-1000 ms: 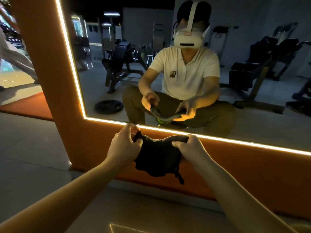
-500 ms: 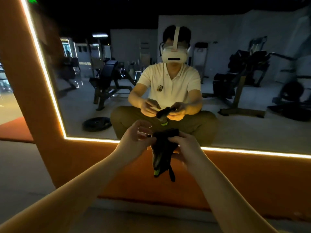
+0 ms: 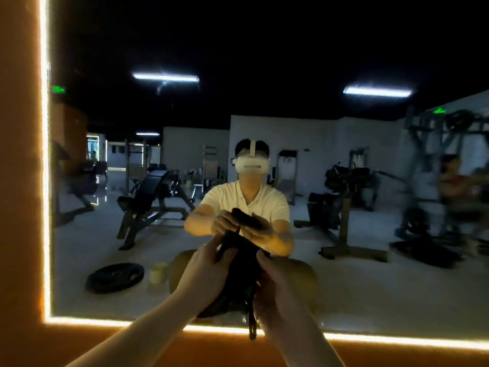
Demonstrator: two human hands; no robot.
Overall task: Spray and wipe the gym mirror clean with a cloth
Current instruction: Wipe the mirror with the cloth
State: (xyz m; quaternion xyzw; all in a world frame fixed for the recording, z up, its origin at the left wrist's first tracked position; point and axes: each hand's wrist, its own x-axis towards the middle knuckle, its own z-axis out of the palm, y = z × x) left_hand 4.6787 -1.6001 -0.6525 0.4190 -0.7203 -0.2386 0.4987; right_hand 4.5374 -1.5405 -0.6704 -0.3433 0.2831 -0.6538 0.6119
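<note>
The large gym mirror (image 3: 344, 274) fills the view, edged at left and bottom by a lit strip set in an orange frame. A dark bunched cloth (image 3: 239, 271) with a strap hanging from it is raised in front of the glass. My left hand (image 3: 209, 268) grips its left side and my right hand (image 3: 275, 287) grips its right side. The mirror shows me seated, holding the same cloth in both hands. No spray bottle can be made out for certain.
The orange frame (image 3: 21, 181) runs up the left and along the bottom. Reflected in the glass are a weight plate (image 3: 115, 277), a small pale container (image 3: 158, 271), benches and machines, and a blurred person at far right.
My head has tilted up, so more of the mirror and ceiling lights show. Both hands have lifted the cloth higher and bunched it from a spread shape into a vertical wad.
</note>
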